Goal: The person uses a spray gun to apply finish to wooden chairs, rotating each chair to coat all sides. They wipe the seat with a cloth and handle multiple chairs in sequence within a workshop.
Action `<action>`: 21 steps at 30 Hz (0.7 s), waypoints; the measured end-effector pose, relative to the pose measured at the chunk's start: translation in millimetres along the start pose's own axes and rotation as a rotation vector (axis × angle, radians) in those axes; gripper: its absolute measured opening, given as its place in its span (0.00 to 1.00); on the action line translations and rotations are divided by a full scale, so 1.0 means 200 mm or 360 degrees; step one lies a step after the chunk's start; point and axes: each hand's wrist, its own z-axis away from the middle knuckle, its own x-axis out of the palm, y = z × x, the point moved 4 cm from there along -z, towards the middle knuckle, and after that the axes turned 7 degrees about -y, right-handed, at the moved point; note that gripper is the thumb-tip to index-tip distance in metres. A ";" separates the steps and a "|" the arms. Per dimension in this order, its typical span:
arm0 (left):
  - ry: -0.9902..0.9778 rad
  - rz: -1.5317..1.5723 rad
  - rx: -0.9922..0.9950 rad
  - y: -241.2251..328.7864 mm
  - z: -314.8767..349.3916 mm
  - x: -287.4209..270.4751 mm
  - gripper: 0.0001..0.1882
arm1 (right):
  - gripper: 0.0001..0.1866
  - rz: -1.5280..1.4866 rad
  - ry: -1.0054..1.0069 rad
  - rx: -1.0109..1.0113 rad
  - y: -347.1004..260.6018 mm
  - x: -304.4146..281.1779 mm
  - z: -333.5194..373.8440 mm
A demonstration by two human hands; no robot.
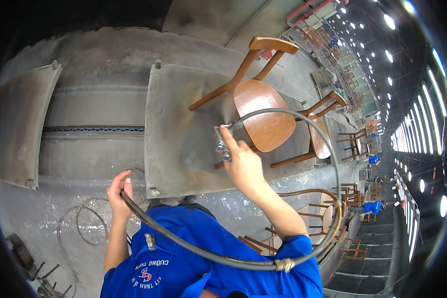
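My right hand (246, 166) is closed round a metal spray gun (223, 147), held out over a flat grey platform (169, 154). Just beyond the gun stands a brown wooden chair (265, 116) with a glossy seat and a curved back rail. A faint haze hangs between the gun and the chair. From the gun a grey hose (184, 242) loops out to the right and back across my front, with tape wrapped round one part. Lower left, my left hand (118, 192) has its fingers curled round that hose.
A second wooden chair (319, 135) stands right of the first. Another grey platform (17, 126) lies at the left, past a floor chain (92, 129). Thin hose coils (92, 221) lie on the floor. More chairs line the right, where a person in blue (372, 207) stands.
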 end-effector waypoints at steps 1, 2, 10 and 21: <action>0.0011 -0.0032 0.0009 0.00 0.01 -0.03 0.09 | 0.37 -0.0015 -0.0083 0.0016 -0.01 0.08 -0.02; 0.0027 -0.0055 0.0022 -0.01 0.02 -0.05 0.09 | 0.36 -0.0069 -0.0088 -0.0044 -0.02 0.14 -0.04; 0.0119 -0.0061 -0.0189 -0.04 0.09 -0.17 0.10 | 0.34 -0.0107 -0.0413 -0.0225 -0.18 0.39 -0.03; -0.0035 0.0129 -0.0045 -0.06 -0.08 -0.03 0.10 | 0.40 0.0887 0.0310 -0.0291 -0.24 -0.48 -0.05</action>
